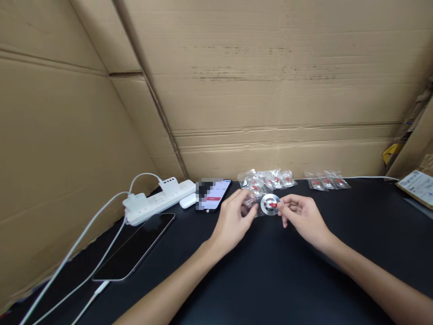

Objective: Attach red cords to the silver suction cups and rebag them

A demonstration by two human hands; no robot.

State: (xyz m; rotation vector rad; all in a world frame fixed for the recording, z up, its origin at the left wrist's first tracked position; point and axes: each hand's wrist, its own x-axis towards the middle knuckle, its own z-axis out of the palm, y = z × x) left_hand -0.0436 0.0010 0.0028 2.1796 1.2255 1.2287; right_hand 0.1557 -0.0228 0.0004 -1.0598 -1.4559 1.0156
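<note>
Toward the back of the black tabletop (264,280), a shiny metal disc with a red mark (269,203) sits between the person's two hands. The right hand (306,216) pinches its right edge between thumb and forefinger, the other fingers loosely bent. The left hand (233,214) curls around a crumpled clear plastic wrapper (249,201), thumb and fingers partly apart with the film between them; its knuckles hide some of it.

Close behind the hands, a cluster of bagged discs (275,180) crowds the space before the cardboard wall (270,104). Three more bagged discs (327,182) lie farther right, and a labelled parcel (417,187) sits at the far right edge. Left of the left hand stand a lit smartphone (219,194), partly pixelated, a small white case (188,201) and a white power strip (154,205); nearer lies a larger dark-screened device (138,248) beside white cables.
</note>
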